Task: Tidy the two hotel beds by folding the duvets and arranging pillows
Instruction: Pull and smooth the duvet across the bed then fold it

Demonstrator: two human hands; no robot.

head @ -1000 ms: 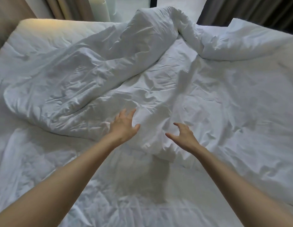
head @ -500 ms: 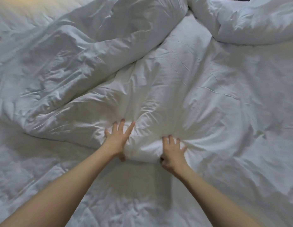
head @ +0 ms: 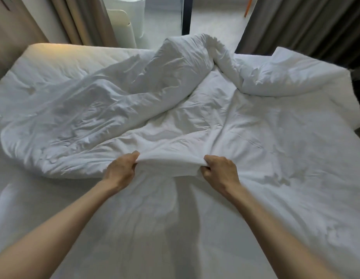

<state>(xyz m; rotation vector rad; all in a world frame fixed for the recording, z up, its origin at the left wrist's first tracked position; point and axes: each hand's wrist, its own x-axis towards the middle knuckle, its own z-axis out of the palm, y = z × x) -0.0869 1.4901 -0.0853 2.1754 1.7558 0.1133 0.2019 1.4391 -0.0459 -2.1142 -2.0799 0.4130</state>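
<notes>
**Both hands have taken hold of the duvet's near edge**

Head view: A second ago the two hands hovered spread above the bedding. Half a second ago they lay flat on its near hem. Now both have closed on that hem and raised it off the sheet (head: 155, 228), and a shadow shows beneath the lifted cloth. I take this to mean the grasp is made and the fold or pull of this duvet can begin.

The left hand (head: 119, 171), just toward 9 o'clock of the frame's centre, has its fingers curled under the edge with the thumb on top, pinching the fabric. The right hand (head: 220, 172), toward 3 o'clock, is clenched on the same edge in like fashion. A short taut span of cloth runs between them.

The duvet (head: 175, 121) lies rumpled across the bed, from the hands up toward 12 o'clock. A thick roll is heaped from 9 to 12 o'clock, and a ridge stands at 12.

A plump white mass (head: 292, 77) at 2 o'clock may be a pillow or more duvet; I cannot tell which. Curtains (head: 296, 23) hang beyond the bed at 1 o'clock.
</notes>
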